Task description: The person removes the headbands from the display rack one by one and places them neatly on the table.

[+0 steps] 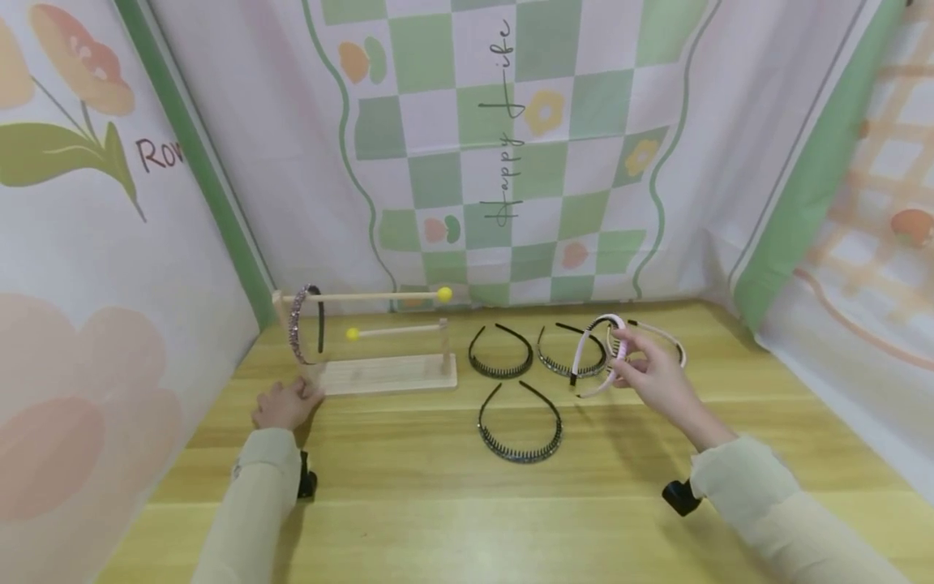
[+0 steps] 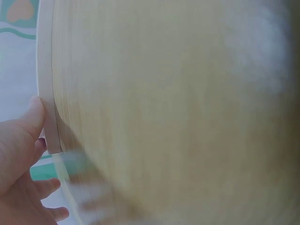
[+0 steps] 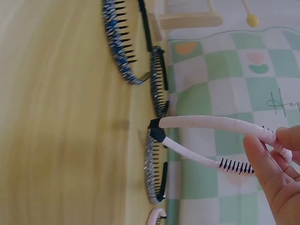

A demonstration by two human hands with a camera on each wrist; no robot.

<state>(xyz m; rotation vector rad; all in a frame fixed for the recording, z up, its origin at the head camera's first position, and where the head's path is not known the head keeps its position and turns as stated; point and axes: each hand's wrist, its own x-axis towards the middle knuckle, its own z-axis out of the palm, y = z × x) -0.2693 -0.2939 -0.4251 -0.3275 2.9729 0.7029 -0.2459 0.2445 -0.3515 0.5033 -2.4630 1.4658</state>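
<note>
My right hand point(image 1: 660, 388) pinches a pale pink toothed headband point(image 3: 201, 123) between thumb and fingers, raised above the table's right side. In the right wrist view its black tips point away from the hand. My left hand point(image 1: 286, 404) holds the left end of a wooden headband stand point(image 1: 387, 374), thumb against the edge of its base, as the left wrist view shows. A glittery pinkish headband point(image 1: 295, 326) hangs at the left of the stand's upper bar. The lower bar point(image 1: 397, 331) carries no headband.
Three dark toothed headbands lie on the table: one at back point(image 1: 500, 373), one beside it point(image 1: 572, 371), and one nearer point(image 1: 521, 456). Another pale pink headband point(image 1: 660, 331) lies behind my right hand, partly hidden. A patterned curtain point(image 1: 503, 268) borders the table's far edge.
</note>
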